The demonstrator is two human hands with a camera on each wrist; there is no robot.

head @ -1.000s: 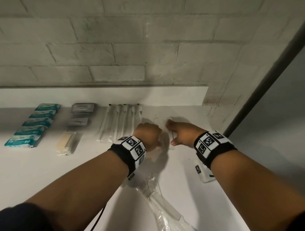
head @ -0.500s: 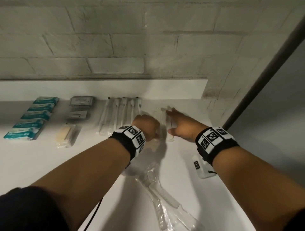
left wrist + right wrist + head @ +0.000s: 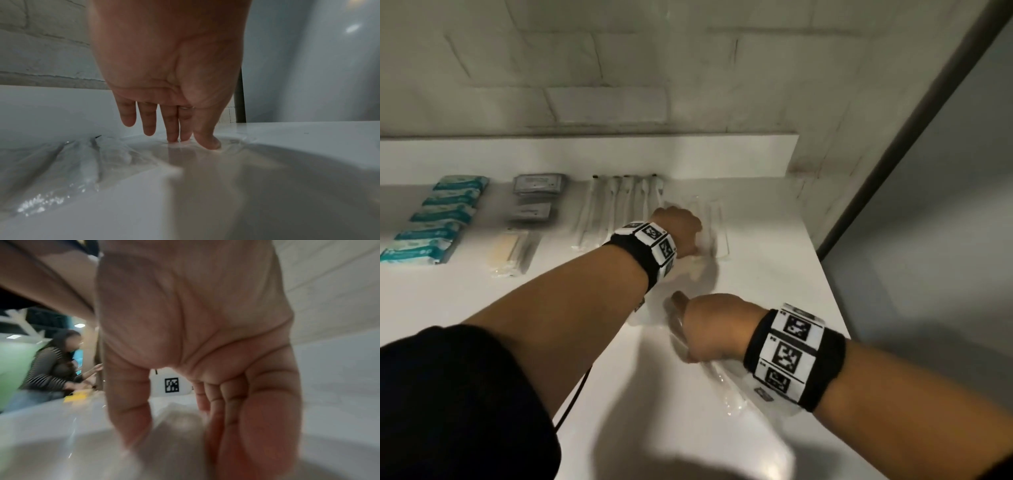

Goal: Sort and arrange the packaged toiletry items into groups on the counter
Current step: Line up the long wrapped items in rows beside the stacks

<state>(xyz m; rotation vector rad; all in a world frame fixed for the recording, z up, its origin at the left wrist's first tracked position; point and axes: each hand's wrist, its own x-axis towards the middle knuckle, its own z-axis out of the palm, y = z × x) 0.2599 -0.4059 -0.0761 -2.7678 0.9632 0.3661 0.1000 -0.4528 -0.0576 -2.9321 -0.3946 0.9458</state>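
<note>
1. Left hand (image 3: pixel 678 233): fingers extended and straight, tips pressed down on a clear flat packet (image 3: pixel 717 233) near the back edge of the counter (image 3: pixel 774 274). The left wrist view shows the fingertips (image 3: pixel 172 138) and thumb touching the glossy film; nothing is curled round it.
2. Right hand (image 3: pixel 714 329): positioned nearer the front of the counter, close to its right edge, fingers bent down over a long clear-wrapped item (image 3: pixel 726 383). The right wrist view shows thumb and fingers (image 3: pixel 218 426) closing on crinkled clear film, so this hand grips the wrapper. The picture is blurred; the contents cannot be told.
3. Position of the gripped item: it lies on the counter, running from under the right hand back toward the front edge and passing below the right wrist.
4. Sorted groups along the back edge, from the left corner rightward:
   - teal packets (image 3: pixel 434 219), stacked in an overlapping column;
   - grey sachets (image 3: pixel 536 197), just beside them, with a pale yellow packet (image 3: pixel 508 253) in front;
   - white wrapped sticks (image 3: pixel 616 209), laid parallel, just left of the left hand.
5. The clear flat packet under the left hand lies just right of the white wrapped sticks and well apart from the right hand's item.
6. Both wrists carry black bands with printed square markers (image 3: pixel 789 356).
</note>
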